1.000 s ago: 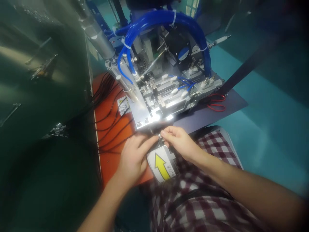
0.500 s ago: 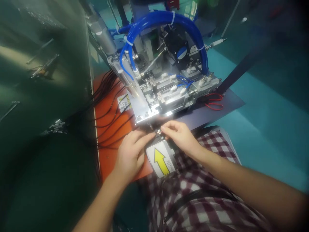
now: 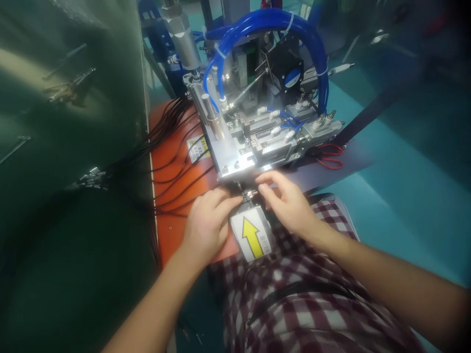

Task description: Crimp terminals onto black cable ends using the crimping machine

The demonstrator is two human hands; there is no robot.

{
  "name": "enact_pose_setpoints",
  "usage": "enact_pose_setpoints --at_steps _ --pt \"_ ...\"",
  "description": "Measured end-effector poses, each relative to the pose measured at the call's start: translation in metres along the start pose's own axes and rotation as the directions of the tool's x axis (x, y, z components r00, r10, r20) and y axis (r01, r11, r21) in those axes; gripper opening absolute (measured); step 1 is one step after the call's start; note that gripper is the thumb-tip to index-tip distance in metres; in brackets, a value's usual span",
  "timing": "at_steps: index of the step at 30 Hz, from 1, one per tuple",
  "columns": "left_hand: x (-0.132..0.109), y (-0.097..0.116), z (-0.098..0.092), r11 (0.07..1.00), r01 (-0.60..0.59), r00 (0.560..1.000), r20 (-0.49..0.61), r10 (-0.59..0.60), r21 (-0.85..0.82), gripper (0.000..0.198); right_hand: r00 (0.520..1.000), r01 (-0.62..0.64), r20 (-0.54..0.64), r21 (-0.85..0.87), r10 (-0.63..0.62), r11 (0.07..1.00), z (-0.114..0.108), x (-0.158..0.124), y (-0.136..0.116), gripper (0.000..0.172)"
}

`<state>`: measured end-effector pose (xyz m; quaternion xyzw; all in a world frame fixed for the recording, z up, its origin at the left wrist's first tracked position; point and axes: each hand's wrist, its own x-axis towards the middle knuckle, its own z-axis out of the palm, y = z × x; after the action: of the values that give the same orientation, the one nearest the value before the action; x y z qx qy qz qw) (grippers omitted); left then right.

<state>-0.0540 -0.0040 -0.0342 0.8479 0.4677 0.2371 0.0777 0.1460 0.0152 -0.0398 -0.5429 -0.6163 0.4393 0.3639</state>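
A small shiny metal cable connector sits at the front slot of a bench machine. My left hand has its fingers closed, and the fingertips press at the connector's left end; the thumb side partly hides the grip. Just to the right, my right hand holds nothing, its thumb and forefinger apart beside the connector. Below both hands is a white label with a yellow arrow, on a guide block that leads into the slot. Black cables run across the orange plate toward my left hand.
Blue air hoses arch over the machine. At the left, a bunch of metal cable ends lies on a dark green surface. A red wire loop hangs at the machine's right. A warning label is on the plate.
My right hand's fingers have come off the connector and spread apart. My left fingertips stay at it. The whole view has shifted slightly, with the machine now farther right.
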Motion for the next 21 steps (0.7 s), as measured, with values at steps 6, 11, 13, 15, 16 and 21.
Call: enact_pose_setpoints --at_steps 6,11,13,15,16,21 --pt "-0.001 0.000 0.002 1.000 0.003 1.000 -0.023 -0.003 -0.005 0.033 0.941 0.336 0.155 -0.517 -0.300 0.787 -0.010 -0.017 -0.009 0.031" --pt "-0.001 0.000 0.002 1.000 -0.001 1.000 -0.030 0.001 -0.015 0.031 0.887 0.449 0.257 -0.666 -0.383 0.595 -0.012 -0.009 -0.010 0.031" --pt "-0.001 0.000 0.002 1.000 0.000 0.999 -0.033 0.000 -0.015 0.030 0.884 0.455 0.267 -0.677 -0.383 0.579 -0.013 -0.007 -0.010 0.030" --pt "-0.001 0.001 0.002 0.999 0.012 0.999 -0.038 -0.013 -0.033 0.030 0.881 0.463 0.278 -0.677 -0.384 0.572 -0.014 -0.006 -0.011 0.030" --pt "-0.002 0.001 0.002 0.998 0.027 0.999 -0.043 -0.029 -0.053 0.029 0.880 0.464 0.281 -0.679 -0.383 0.568 -0.015 -0.006 -0.012 0.030" --pt "-0.001 0.005 0.000 0.988 0.118 0.990 -0.064 -0.124 -0.095 0.020 0.895 0.434 0.287 -0.737 -0.342 0.518 -0.014 -0.006 -0.019 0.031"
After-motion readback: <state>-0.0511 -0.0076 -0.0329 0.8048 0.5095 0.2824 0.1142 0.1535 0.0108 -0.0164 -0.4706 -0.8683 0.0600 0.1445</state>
